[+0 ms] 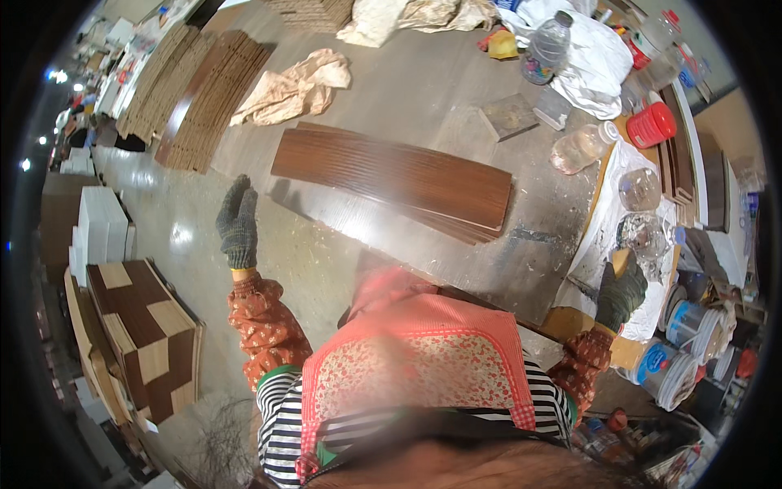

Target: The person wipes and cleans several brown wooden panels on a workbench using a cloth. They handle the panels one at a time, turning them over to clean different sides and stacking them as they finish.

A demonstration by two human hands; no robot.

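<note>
1. Head view, looking down: person in a striped top, a red checked and floral apron and floral sleeve covers stands at a grey, scuffed workbench [391, 90]. Both hands wear dark knit gloves.

2. Right hand [621, 295]: fingers closed around a small tan block [622, 261], possibly a sponge or sanding pad; its kind cannot be told. The hand rests at the edge of a white sheet [607, 220] that covers the right end of the bench.

3. Left hand [238, 222]: raised, fingers together and pointing up, holding nothing, touching nothing. It hovers over bare bench left of the planks.

4. Stack of dark brown wood planks [399, 175]: lies flat across the middle of the bench, fanned slightly at the lower edge. It sits between the two hands, well apart from the right hand, nearer to the left but not touched by it.

5. Judgement on step: the pad looks to be just taken up or loaded at the right-hand supply area; the planks are not yet being worked.

6. Judgement on next move: it would call for carrying the pad leftward across the bench to the plank faces, with the free left hand available to steady the stack.

7. Surroundings: clear plastic bottles [580, 148] and a red lidded jar [652, 125] upper right; paint tubs [676, 371] lower right; crumpled cloth [297, 85] upper centre; patchwork wood panels [151, 338] on the left.
</note>
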